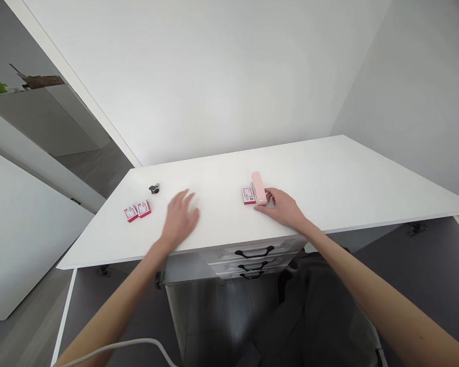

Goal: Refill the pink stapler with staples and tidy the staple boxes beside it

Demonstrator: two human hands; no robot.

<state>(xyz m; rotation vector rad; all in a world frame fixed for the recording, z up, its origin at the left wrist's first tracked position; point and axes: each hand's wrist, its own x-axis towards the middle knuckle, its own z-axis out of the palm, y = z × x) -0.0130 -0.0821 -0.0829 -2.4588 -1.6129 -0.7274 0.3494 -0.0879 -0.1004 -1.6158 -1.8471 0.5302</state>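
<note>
A pink stapler (259, 187) lies on the white desk, its near end held between the thumb and fingers of my right hand (283, 208). Right against its left side sits a small red and white box (248, 195). My left hand (181, 218) is over the desk's left half, fingers apart and slightly blurred, with nothing in it. To its left, two more red and white boxes (144, 208) lie side by side. Behind them is a small black clip (154, 188), too small to make out fully.
The white desk (329, 178) reaches back to a pale wall. Below its front edge are several drawers with black handles (254, 252). A white cable (137, 340) crosses my left forearm. A white door (23, 229) stands at the left.
</note>
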